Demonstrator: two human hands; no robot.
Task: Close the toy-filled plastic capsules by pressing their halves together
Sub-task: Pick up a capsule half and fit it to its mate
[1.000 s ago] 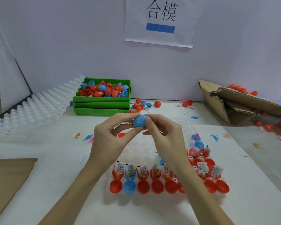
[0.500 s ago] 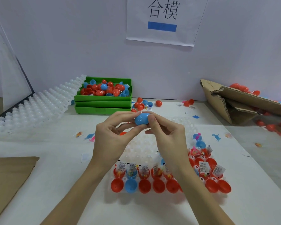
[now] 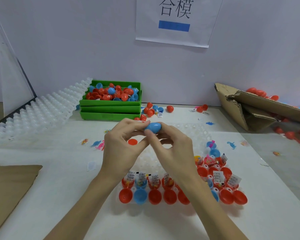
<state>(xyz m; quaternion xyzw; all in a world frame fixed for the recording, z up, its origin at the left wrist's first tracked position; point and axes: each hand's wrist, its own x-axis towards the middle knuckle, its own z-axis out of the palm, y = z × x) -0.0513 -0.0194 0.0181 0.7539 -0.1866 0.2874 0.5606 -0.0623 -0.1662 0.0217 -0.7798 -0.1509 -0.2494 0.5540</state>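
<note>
Your L hand [image 3: 121, 149] & R hand [image 3: 173, 149]: fingertips pinch blue capsule [image 3: 153, 127], held mid-air above white tray [image 3: 194, 130] | open red/blue capsule halves [image 3: 154, 196] w/ toys in tray's near rows | green bins [image 3: 109, 108] at back.

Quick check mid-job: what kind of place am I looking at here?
Probably a hand-assembly packing bench, not a home. A printed station sign hangs on the wall, stacked green bins hold loose capsules, and a white tray holds rows of open, toy-filled halves. Both hands hold a blue capsule.
</note>
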